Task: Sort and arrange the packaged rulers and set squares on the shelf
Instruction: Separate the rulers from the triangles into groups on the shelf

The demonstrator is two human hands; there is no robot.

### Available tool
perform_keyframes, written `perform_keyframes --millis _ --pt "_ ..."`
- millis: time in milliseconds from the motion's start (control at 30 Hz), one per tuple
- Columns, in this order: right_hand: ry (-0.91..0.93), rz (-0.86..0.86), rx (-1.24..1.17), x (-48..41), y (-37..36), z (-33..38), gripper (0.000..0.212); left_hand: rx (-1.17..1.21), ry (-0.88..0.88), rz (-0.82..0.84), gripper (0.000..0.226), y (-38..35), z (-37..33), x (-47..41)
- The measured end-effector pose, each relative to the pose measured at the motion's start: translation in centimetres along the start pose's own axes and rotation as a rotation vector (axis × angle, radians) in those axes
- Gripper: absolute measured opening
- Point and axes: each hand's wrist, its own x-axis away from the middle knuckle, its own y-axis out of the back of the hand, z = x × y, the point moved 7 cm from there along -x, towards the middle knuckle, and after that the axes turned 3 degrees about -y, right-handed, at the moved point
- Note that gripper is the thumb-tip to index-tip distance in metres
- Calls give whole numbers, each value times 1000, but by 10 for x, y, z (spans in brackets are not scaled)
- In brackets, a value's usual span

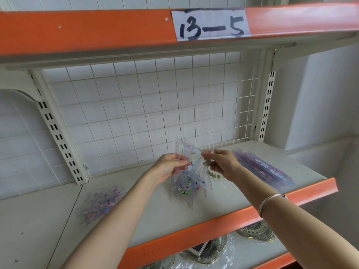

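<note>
Both grips clasp one fanned bundle of clear-wrapped triangular set squares with coloured cartoon print (pixel 187 184). Left grip (pixel 171 167) pinches its left edge; right grip (pixel 223 166) pinches an upper corner. Silver bangle (pixel 272 200) noted on the right wrist. Patterned metal dishes in clear wrap (pixel 206 249) lie on the level below. The bundle is over the middle of the pale grey metal shelf with orange front lip (pixel 174 214); contact with it cannot be determined. Heap of pink-and-blue printed packets (pixel 103 202) lies to the left, well apart. Stack of long purple-printed packaged rulers (pixel 262 167) lies just beside the right grip. White wire grid panel (pixel 136 113) stands behind. White paper label "13-5" (pixel 209 24) is fixed overhead.
</note>
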Motion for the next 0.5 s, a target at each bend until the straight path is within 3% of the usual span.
perform_keyframes --millis 167,300,500 --pt "0 -17 66 2 3 0 8 32 -18 18 13 -2 1 1" --pt "21 -143 37 2 18 2 5 -13 1 -41 15 4 5 0" --pt "17 -284 -43 3 38 1 7 -261 25 -95 25 13 17 4"
